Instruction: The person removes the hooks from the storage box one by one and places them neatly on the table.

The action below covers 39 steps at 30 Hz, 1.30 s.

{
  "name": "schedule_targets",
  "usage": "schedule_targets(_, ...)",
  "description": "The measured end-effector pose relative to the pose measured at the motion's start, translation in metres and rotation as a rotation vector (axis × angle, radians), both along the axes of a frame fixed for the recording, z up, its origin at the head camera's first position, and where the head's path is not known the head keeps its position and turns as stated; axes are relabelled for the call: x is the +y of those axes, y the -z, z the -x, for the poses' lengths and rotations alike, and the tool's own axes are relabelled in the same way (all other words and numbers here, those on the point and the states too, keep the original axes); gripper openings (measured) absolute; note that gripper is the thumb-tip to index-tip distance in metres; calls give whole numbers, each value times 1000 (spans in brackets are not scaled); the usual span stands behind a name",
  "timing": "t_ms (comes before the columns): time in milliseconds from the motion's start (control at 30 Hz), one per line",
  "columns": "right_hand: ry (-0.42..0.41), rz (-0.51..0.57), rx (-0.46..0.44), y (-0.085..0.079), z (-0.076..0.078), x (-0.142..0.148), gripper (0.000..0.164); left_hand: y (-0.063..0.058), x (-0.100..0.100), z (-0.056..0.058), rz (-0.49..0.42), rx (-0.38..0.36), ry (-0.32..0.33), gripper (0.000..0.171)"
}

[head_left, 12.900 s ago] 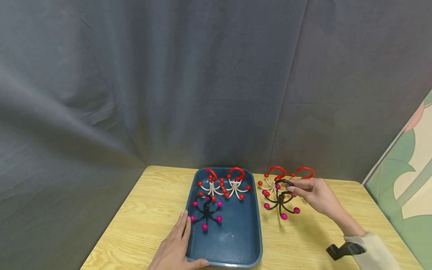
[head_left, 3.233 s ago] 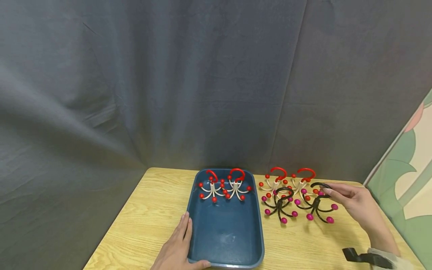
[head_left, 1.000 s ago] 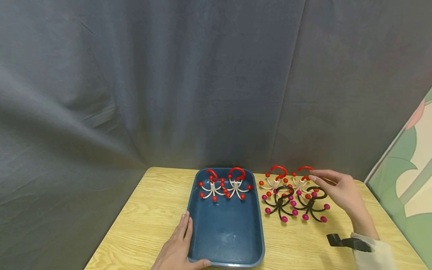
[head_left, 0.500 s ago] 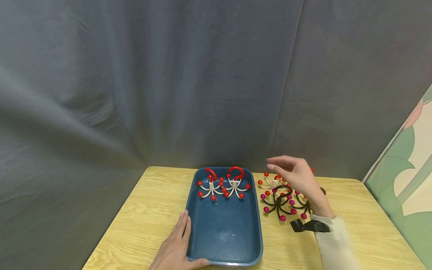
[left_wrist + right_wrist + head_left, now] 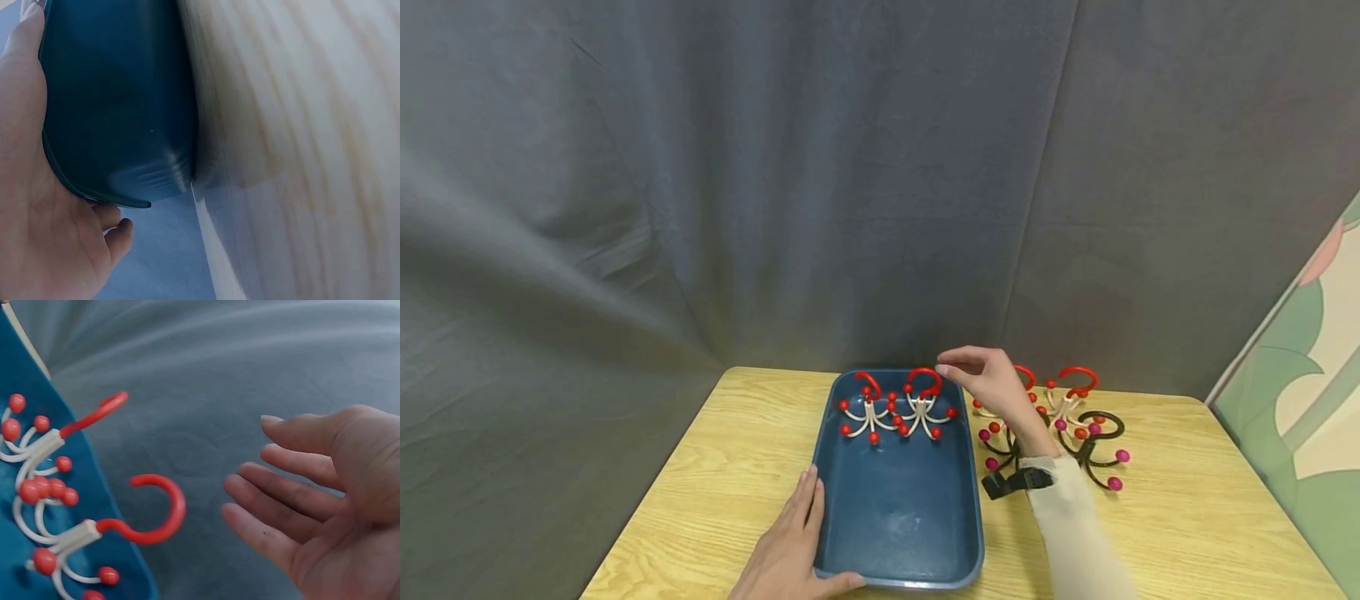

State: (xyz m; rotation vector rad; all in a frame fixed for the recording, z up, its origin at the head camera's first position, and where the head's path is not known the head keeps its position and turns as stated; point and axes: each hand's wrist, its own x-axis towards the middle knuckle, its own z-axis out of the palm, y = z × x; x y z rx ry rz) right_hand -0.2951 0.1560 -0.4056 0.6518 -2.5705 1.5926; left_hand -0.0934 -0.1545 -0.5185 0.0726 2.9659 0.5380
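My left hand (image 5: 786, 542) lies at the near left corner of a dark blue tray (image 5: 898, 508), fingers along its left side and thumb by the near rim. The left wrist view shows that hand (image 5: 50, 212) against the tray rim (image 5: 53, 169). In the tray stand two white multi-arm hangers with red hooks and red ball tips, one on the left (image 5: 870, 412) and one on the right (image 5: 921, 407). Just right of the right one's hook (image 5: 169, 519) hovers my right hand (image 5: 325, 487), fingers loosely bent and apart, holding nothing.
Right of the tray, on the wooden table (image 5: 700, 467), stand a white hanger (image 5: 1066, 407) and a black hanger with magenta balls (image 5: 1087, 454). Another white hanger (image 5: 1024, 375) and another black one (image 5: 1011, 450) are partly behind my right arm. A grey curtain (image 5: 850, 208) hangs behind.
Both black hangers now stand on the table; earlier one was in the tray and my right hand held the other. Since then my right hand let go and moved left to the tray.
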Motion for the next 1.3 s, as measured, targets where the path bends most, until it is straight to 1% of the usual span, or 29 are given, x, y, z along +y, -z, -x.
schedule_targets(200, 50, 35, -72, 13, 11, -19, 34, -2, 0, 1, 5, 9, -4, 143)
schedule_targets(333, 84, 38, -108, 25, 19, -31, 38, -2, 0, 0, -8, -17, -15, 145)
schedule_targets(500, 110, 7, -121, 41, 26, -39, 43, -1, 1, 0, -10, -36, -21, 146)
schedule_targets(600, 129, -16, -129, 48, 27, -41, 44, 0, 1, 0, -8, -37, -19, 146)
schedule_targets(967, 167, -30, -121, 55, 27, -42, 41, -1, 1, -1, -14, -32, -22, 144)
schedule_targets(1133, 171, -14, -115, 61, 27, -39, 35, 0, 2, -1, -25, -39, -19, 142)
schedule_targets(1300, 158, 26, -97, 63, 28, -37, 26, 0, 1, -1, -24, -20, -17, 142)
